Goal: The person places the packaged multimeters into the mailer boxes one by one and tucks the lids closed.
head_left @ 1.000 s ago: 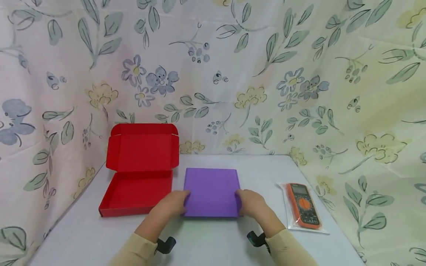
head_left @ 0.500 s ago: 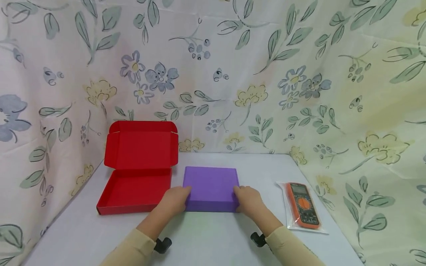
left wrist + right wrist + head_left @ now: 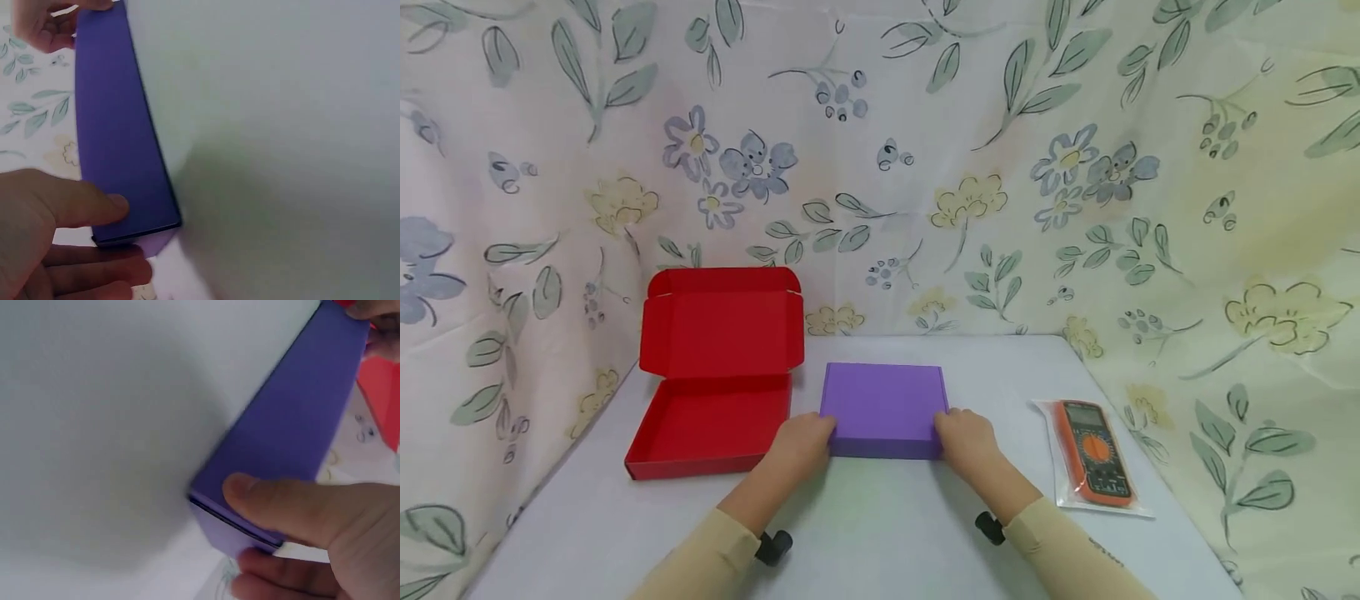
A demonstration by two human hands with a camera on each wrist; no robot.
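A closed purple box (image 3: 886,404) lies flat at the middle of the white table, its front side facing me. My left hand (image 3: 801,442) grips its near left corner. In the left wrist view the thumb (image 3: 103,206) presses on the front side (image 3: 115,125) while the other fingers lie along the box's end. At the near right corner my right hand (image 3: 970,437) holds the box the same way. The right wrist view has that thumb (image 3: 269,500) on the front side (image 3: 287,412), with fingers around the end. The underside of the box is hidden.
Left of the purple box stands an open red box (image 3: 718,417), its lid raised at the back. An orange and black multimeter (image 3: 1097,450) in a clear plastic bag lies to the right. A floral curtain (image 3: 880,167) hangs behind the white table (image 3: 880,533).
Both hands have kept hold of the purple box. Its front side, barely visible earlier, now shows more fully. The whole head view has shifted slightly.
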